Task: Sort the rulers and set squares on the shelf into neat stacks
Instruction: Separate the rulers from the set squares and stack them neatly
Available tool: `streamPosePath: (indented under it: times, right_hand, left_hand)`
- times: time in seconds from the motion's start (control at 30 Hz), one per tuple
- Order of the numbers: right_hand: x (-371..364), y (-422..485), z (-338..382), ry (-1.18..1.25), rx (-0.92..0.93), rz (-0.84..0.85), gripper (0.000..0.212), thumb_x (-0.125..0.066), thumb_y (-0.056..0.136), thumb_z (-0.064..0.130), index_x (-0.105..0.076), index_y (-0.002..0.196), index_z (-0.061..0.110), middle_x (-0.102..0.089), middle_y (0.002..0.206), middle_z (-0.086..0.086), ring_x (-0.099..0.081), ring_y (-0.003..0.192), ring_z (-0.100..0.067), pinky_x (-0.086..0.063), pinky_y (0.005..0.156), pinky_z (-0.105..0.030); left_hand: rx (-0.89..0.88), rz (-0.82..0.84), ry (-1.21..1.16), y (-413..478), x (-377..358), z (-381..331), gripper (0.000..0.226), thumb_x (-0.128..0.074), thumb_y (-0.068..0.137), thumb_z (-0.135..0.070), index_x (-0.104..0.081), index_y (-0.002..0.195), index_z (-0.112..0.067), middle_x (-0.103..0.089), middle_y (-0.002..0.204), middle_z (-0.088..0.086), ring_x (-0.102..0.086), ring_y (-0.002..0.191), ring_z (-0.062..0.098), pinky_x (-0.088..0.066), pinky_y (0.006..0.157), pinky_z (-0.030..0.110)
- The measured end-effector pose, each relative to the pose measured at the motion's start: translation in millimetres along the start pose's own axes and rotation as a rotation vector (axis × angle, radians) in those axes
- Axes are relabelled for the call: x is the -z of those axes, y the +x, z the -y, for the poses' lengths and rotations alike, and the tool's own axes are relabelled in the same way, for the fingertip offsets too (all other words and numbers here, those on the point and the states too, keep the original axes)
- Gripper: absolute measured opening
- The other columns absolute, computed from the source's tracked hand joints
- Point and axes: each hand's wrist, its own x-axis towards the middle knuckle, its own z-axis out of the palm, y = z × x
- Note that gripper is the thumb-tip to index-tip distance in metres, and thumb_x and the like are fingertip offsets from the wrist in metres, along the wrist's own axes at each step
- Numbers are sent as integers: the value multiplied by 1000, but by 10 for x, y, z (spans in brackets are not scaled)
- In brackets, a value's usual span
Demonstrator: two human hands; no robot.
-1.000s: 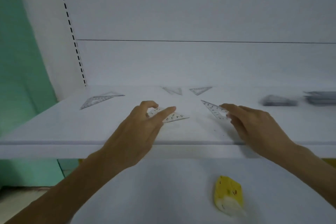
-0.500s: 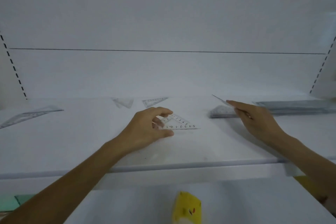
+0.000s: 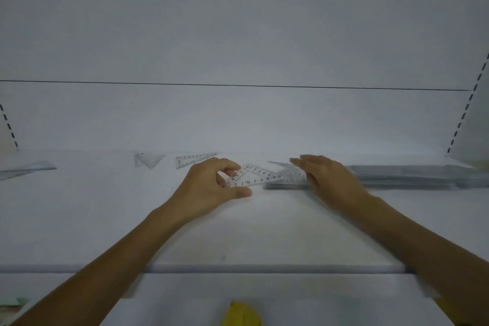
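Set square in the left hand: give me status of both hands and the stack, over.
Left hand pinches set square, close beside stack. Right hand flat on stack. Nothing blocks between them.

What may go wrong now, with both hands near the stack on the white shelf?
The left hand pinches the clear plastic triangular set square only near one corner, so it might slip or land crooked. The right hand lies flat against the low stack of clear set squares; a push could scatter it into the long grey stack of rulers beside it.
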Motion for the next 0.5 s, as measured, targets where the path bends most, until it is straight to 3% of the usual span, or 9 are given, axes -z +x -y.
streamPosePath:
  times: [0.07,0.27,0.5]
  right_hand:
    - [-55,-41,6,-7,19,66,45,-36,96,10,-41,139,22,-41,146,-7,-40,132,-22,-37,102,-34]
    - [-126,-39,-32,49,77,46,39,-39,93,13,-54,128,20,-57,128,-5,-48,120,-23,-46,90,-35]
    - [-109,-52,-40,97,64,39,40,-38,94,12,-48,133,14,-53,135,-4,-49,122,-22,-38,96,-30]
  left_hand:
    - [31,-28,4,0,-48,0,41,-82,59,-42,-57,91,-42,-60,90,-17,-55,64,-6,-40,60,1]
    - [68,-129,4,-74,-175,89,40,-82,59,-40,-60,93,-39,-59,89,-17,-53,67,-9,-38,59,0]
    - [37,-149,104,-56,-186,127,44,-81,66,-33,-62,106,-28,-54,92,-17,-53,76,-5,-37,65,1]
